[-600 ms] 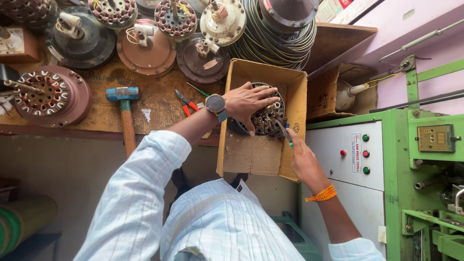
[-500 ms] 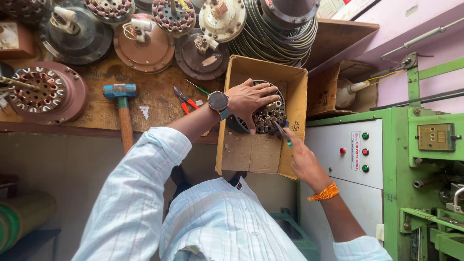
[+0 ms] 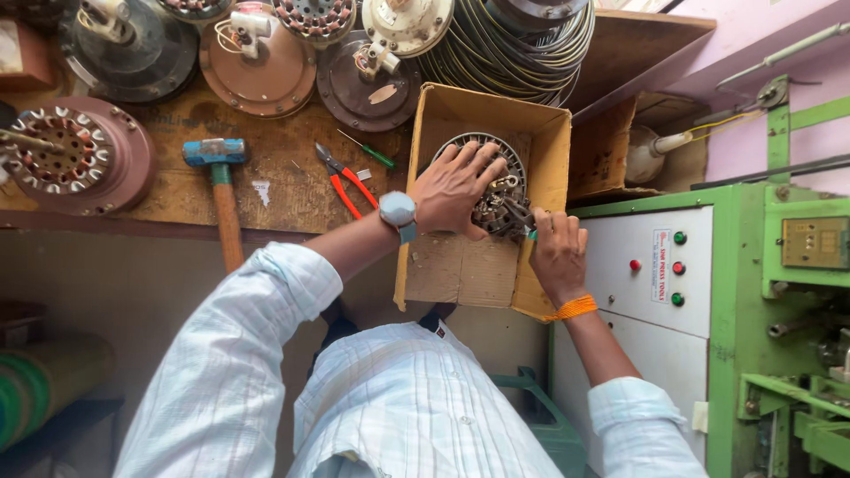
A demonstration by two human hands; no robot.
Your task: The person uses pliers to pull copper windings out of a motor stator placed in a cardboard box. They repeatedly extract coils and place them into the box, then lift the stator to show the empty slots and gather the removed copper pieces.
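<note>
Stator [image 3: 482, 190] half hidden under left hand [image 3: 456, 188]; right hand's [image 3: 556, 252] tool unclear

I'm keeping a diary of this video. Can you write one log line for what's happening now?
left hand: pressed on round motor winding | right hand: grips green-handled tool at winding | place: cardboard box on workbench

Cardboard box [image 3: 460, 265]: near half of floor bare, room to reach in from front; far half taken by wound stator [image 3: 485, 181] w/ left hand [image 3: 456, 188] flat on it, right hand [image 3: 556, 252] at right wall. Bench [image 3: 168, 190]: bare strip betw. hammer [image 3: 220, 190] and red pliers [image 3: 347, 184]. Back edge packed w/ motor housings [image 3: 258, 62] and wire coils [image 3: 513, 40]. Green cabinet [image 3: 708, 292] close on right.
</note>
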